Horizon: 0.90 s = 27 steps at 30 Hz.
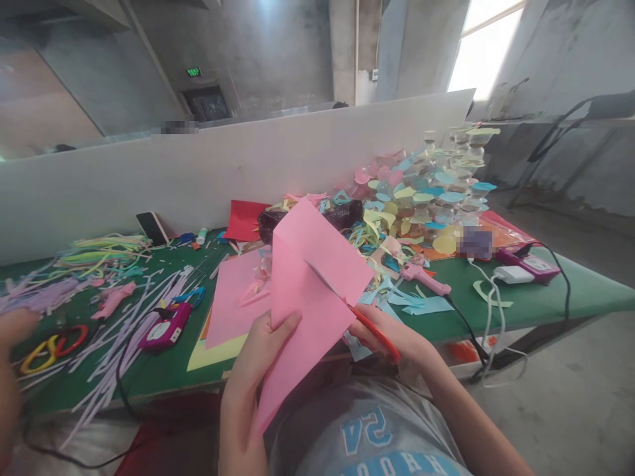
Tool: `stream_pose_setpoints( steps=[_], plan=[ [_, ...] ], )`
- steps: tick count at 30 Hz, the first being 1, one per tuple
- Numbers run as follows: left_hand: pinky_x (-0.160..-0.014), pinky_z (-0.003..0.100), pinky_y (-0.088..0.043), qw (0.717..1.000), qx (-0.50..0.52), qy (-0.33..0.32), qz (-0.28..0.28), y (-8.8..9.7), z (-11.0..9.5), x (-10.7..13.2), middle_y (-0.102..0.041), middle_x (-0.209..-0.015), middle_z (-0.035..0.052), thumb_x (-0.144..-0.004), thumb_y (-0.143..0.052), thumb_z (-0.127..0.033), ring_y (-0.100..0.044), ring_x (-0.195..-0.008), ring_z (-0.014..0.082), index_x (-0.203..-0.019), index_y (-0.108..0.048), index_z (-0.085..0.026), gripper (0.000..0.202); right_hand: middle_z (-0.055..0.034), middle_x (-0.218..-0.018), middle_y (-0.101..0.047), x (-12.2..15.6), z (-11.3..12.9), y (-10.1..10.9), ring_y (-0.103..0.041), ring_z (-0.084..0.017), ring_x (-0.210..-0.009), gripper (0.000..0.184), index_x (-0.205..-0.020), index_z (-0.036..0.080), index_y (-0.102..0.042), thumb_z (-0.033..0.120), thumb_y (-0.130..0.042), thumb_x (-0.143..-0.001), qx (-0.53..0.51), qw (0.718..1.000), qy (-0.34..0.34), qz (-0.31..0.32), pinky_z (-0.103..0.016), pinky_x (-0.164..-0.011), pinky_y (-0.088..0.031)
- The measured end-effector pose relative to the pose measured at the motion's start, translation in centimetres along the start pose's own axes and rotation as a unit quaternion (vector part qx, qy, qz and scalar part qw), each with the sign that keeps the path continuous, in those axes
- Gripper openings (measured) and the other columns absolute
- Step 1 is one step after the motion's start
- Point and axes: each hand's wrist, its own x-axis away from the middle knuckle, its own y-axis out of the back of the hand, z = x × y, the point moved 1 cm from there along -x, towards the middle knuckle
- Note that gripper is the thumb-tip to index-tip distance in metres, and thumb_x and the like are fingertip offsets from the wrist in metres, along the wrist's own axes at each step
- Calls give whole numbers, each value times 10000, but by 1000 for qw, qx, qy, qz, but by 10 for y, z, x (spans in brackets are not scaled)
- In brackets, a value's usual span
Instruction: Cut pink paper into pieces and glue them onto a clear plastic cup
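A large sheet of pink paper (310, 284) is held up in front of my body. My left hand (268, 347) grips its lower left edge, the thumb lying on top of the sheet. In my right hand (380, 330) is a pair of red-handled scissors (374, 325), one blade showing across the face of the paper and the other hidden. The scissors reach in from the sheet's right edge. Just behind the paper, more pink sheets (231, 297) lie on the table over a yellow sheet (215, 352).
The green table (590, 281) carries a pink glue gun (426, 277), a power strip (533, 264), paper scraps (421, 304), and stacked clear cups (469, 155) with coloured paper discs. Left are scissors (54, 347), pale strips (112, 360) and another person's hand (14, 330). A white partition (198, 172) stands behind.
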Motion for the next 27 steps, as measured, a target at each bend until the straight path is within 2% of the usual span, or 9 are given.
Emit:
stream_pose_setpoints(
  steps=[4,9,15,23,27],
  plan=[
    [-563,272,-497,1000,-12,6,19,-1,1,1,-729,-827,89,-759,-631,-543,-661,-696,216,-936,-677,-104,475,16,-733,-451,1,8,3,-355,-94,-588,389,-882,176,-514,563,-479,-872,1,999,31,9,-203,-485,-332],
    [-604,296,-514,1000,-15,5,26,-4,0,0,-724,-842,98,-764,-621,-546,-667,-741,237,-980,-661,-105,493,33,-625,-427,0,4,1,-370,-97,-533,370,-796,194,-490,553,-463,-881,11,1000,2,-12,-214,-465,-320],
    [-767,323,-519,994,-16,-80,-72,-5,-5,-5,-717,-950,116,-781,-574,-568,-650,-936,271,-1075,-645,-113,546,42,-552,-431,-2,-5,-1,-398,-85,-455,435,-710,202,-422,592,-388,-899,20,998,-41,-31,-210,-403,-293],
    [-578,275,-481,998,-30,-33,-46,-5,1,-5,-706,-860,105,-766,-573,-599,-635,-727,227,-936,-653,-89,544,54,-533,-417,1,0,2,-368,-72,-429,328,-705,202,-425,475,-475,-881,2,998,-52,-31,-204,-381,-267],
    [-543,261,-455,998,-26,-29,-47,-5,0,-4,-699,-838,95,-761,-584,-594,-618,-688,213,-942,-644,-92,537,58,-538,-379,1,-2,2,-352,-71,-434,386,-695,205,-403,535,-446,-891,-8,999,-31,-22,-204,-387,-265]
  ],
)
